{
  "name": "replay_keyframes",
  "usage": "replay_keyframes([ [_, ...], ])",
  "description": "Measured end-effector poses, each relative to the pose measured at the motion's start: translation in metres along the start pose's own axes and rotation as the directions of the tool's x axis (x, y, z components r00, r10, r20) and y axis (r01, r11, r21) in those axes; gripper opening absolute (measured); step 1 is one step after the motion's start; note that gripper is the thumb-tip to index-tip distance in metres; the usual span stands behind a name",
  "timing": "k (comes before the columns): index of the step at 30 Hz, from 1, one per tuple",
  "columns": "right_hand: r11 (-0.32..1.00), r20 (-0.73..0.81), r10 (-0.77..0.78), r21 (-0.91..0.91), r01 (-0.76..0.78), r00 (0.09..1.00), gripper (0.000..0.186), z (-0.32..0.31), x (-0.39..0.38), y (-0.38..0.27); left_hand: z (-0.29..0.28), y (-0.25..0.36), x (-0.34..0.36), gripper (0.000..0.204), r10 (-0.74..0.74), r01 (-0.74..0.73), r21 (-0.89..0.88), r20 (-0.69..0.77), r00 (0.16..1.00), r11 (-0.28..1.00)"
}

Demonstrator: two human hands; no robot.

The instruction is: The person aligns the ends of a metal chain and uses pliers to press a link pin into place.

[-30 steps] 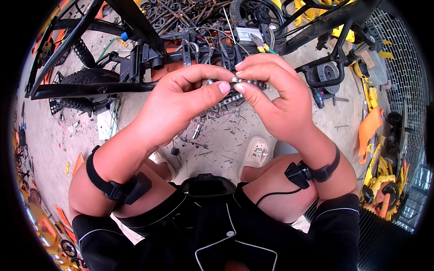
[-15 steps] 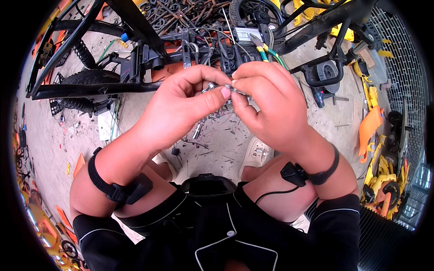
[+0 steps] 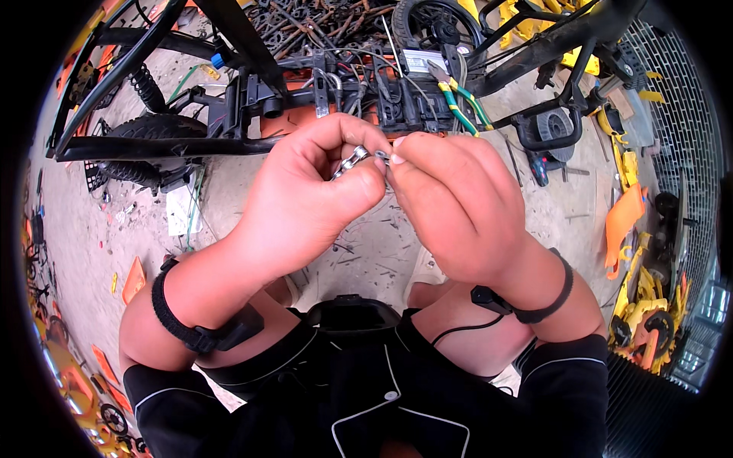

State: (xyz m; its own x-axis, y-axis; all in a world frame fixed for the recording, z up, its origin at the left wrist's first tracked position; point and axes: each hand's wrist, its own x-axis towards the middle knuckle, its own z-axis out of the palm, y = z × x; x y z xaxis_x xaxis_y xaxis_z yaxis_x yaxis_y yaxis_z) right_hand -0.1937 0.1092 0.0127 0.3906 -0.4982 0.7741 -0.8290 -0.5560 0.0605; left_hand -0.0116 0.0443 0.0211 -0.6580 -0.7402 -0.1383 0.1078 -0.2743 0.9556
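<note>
In front of my chest my two hands meet at the fingertips, above the bare floor. My left hand (image 3: pixel 309 191) is closed, thumb against curled fingers, around a short silvery metal chain (image 3: pixel 352 161). Its shiny links show between thumb and forefinger, and the rest is hidden by the palm. My right hand (image 3: pixel 462 206) pinches the chain's far end between thumb and forefinger, right beside the left fingertips. Just beyond the hands, pliers (image 3: pixel 450 109) with green and yellow handles lie on a black vehicle frame (image 3: pixel 175 147).
A knobby tyre (image 3: pixel 156 137) sits at the left by the frame, and a spoked black wheel (image 3: pixel 435 27) stands at the back. Rusty chains (image 3: pixel 313 23) are heaped behind. A drill (image 3: pixel 540 169) lies at the right, near orange and yellow panels (image 3: pixel 626 217).
My right hand has turned so its back faces up more, fingers stretched closer together. The chain now shows more in my left grip and less under the right fingers.
</note>
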Motion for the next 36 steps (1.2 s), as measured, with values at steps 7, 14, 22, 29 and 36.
replay_keyframes([
  [7, 1.000, 0.020, 0.018, 0.010, -0.018, 1.000, 0.022, 0.001, 0.003, 0.000, 0.001, -0.004, 0.001, 0.013, 0.125, -0.125, 0.007, -0.036, 0.991, 0.992],
  [14, 0.988, 0.077, 0.103, 0.108, -0.111, 0.992, 0.022, 0.000, 0.006, 0.003, -0.005, -0.010, 0.001, 0.014, 0.224, -0.211, 0.238, -0.028, 0.974, 0.948],
  [22, 0.851, 0.136, 0.381, 0.335, -0.404, 0.914, 0.024, -0.001, 0.004, 0.010, -0.011, -0.009, 0.009, 0.016, 0.213, -0.228, 0.301, 0.082, 0.974, 0.926],
  [29, 0.731, 0.209, 0.459, 0.463, -0.501, 0.863, 0.020, -0.008, 0.001, 0.017, -0.005, -0.011, 0.013, 0.026, 0.328, -0.345, 0.218, 0.109, 0.938, 0.913],
  [36, 0.491, 0.402, 0.520, 0.581, -0.649, 0.754, 0.017, -0.010, -0.007, 0.024, 0.000, -0.015, 0.015, 0.030, 0.244, -0.252, 0.198, 0.064, 0.968, 0.947],
])
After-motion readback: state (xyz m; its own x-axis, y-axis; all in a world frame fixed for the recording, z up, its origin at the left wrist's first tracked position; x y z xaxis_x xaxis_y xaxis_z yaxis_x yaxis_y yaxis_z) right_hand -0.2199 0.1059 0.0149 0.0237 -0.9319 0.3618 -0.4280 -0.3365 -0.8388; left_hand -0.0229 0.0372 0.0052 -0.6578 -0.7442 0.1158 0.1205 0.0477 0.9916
